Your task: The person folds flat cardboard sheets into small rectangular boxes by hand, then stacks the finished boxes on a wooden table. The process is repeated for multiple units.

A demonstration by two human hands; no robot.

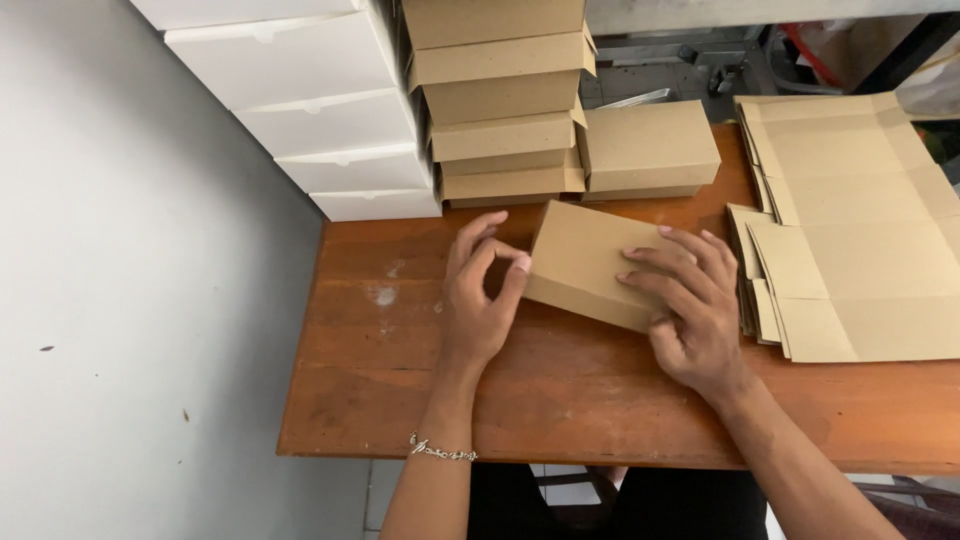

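The brown cardboard box (pixel 585 262) lies closed on the wooden tabletop (pixel 560 390), near its middle, with one corner turned toward the person. The left hand (pixel 482 300) pinches the box's left edge, fingertips bent onto the side wall and thumb curled in front. The right hand (pixel 690 305) lies flat on the box's top face, fingers spread, pressing down near its right end.

Just behind the box stands a single finished brown box (pixel 648 150). Left of that one, also behind the held box, rises a stack of brown boxes (pixel 505 100) of the same kind. Farther left of the box, against the grey wall (pixel 130 300), stands a stack of white boxes (pixel 320 120). To the right of the box, just beyond the right hand, lies a pile of flat unfolded cardboard blanks (pixel 860 230), creased and fanned slightly. A chain bracelet (pixel 442 452) circles the left wrist, at the tabletop's near edge.
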